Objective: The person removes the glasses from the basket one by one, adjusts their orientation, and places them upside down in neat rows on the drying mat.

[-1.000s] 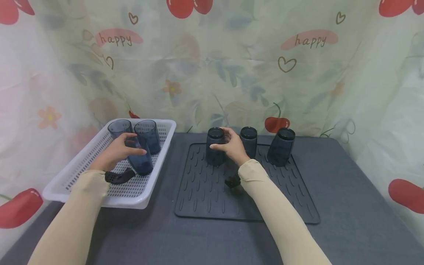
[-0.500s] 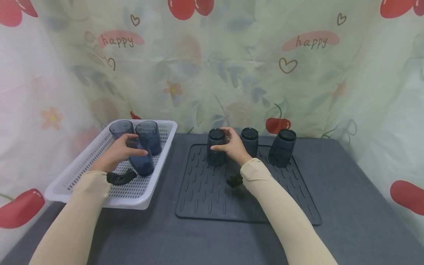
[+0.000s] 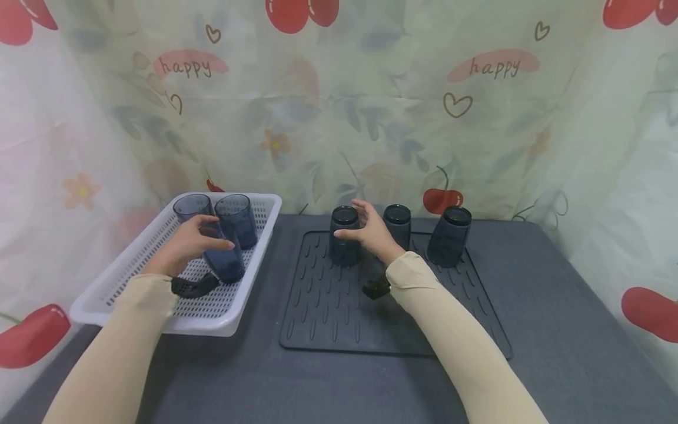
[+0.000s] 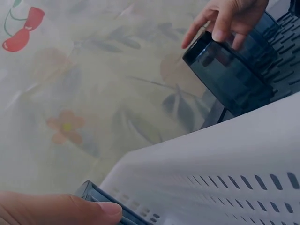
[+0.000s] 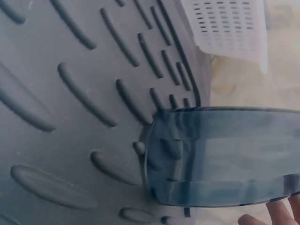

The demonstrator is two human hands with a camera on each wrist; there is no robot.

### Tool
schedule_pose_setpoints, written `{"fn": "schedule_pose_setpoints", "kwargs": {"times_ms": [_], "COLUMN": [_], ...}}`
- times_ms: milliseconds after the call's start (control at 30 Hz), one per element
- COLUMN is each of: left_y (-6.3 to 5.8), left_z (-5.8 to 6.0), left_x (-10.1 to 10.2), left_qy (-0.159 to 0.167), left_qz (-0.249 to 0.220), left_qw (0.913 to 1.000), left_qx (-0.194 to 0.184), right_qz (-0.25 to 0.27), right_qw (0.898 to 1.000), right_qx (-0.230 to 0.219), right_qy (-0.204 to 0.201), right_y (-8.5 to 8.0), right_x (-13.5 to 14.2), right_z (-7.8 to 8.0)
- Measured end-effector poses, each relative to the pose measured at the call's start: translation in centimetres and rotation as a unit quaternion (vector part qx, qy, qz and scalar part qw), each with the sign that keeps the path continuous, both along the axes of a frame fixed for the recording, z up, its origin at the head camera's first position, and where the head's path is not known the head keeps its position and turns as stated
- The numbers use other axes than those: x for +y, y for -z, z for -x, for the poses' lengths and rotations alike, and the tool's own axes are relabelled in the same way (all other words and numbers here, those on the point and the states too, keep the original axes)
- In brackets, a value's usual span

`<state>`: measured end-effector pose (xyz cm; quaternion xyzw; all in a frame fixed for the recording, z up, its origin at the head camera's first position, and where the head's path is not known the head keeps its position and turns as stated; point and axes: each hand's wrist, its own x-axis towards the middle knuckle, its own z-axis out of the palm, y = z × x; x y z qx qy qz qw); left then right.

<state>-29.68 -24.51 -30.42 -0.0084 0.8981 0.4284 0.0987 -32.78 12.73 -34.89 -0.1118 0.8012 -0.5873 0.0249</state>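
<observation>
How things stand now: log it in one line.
left hand: holds tilted glass in white basket | right hand: at leftmost inverted glass on mat | mat: two more inverted glasses | basket: two more glasses

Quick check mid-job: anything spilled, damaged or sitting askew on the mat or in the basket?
Nothing plainly stands out: no spill or breakage shows. The rightmost glass on the mat looks slanted in the head view, as does the front glass in the left hand in the basket, but that may only be camera angle.
</observation>
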Motion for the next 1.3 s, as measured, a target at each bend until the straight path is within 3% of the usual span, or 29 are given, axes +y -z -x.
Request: {"fn": "schedule_pose_setpoints", "kwargs": {"times_ms": [667, 900, 1100, 1300], "left_y": [-0.7, -1.3, -2.3, -2.8], "left_z": [-1.3, -2.2, -3.4, -4.5], "left_x": [-0.5, -0.2, 0.2, 0.9], "left_qy": [-0.039, -0.069, -0.118, -0.174], "left_qz": [-0.005, -0.03, -0.089, -0.136], "left_qw": [0.9992, 0.9963, 0.9873, 0.9704], "left_qx": [0.006, 0.041, 0.059, 0.097], "right_qz": [0.044, 0.075, 0.099, 0.11], "right_qw": [0.998, 0.994, 0.991, 0.989], "right_qx": [0.036, 0.076, 0.091, 0.101], "right_qy": [-0.003, -0.002, -0.003, -0.007], "right_y": [-1.5, -2.2, -2.6, -2.4], "right_x": [0.4, 1.1, 1.6, 2.2], "right_z": [-1.2, -2.0, -2.4, -2.9]}}
